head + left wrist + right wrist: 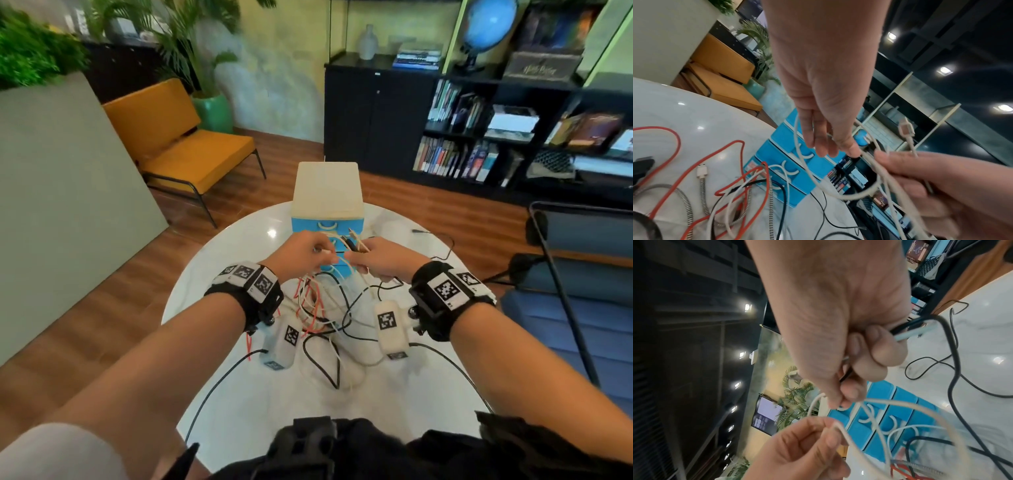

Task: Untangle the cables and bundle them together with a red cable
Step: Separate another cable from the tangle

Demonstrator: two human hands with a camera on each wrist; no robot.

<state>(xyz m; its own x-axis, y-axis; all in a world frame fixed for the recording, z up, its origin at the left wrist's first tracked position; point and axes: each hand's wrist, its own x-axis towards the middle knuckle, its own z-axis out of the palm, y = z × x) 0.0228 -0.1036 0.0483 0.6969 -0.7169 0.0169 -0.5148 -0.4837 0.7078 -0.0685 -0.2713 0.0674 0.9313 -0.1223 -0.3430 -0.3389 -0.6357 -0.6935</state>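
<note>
The cables are only partly sorted: the right hand is clamped on a small gathered bunch of white and black leads, held up at mid-frame in the head view, while the left hand pinches one white cable whose loop runs across to that bunch. Below the hands a knot of white, black and braided leads lies on the desk, so by my reading most of the untangling is left. The red cable lies slack in that heap, lower left of the left-wrist view, tying nothing, so the bundling is not yet begun. Just behind the hands a blue drawer unit stands with cables draped against its front, leaving little room to pull forward. One black lead trails toward the desk's right rim in the head view, and another black lead runs over the near edge at lower left; either could slide off if tugged. The bare desk to left and right offers the freer room for drawing leads out.
</note>
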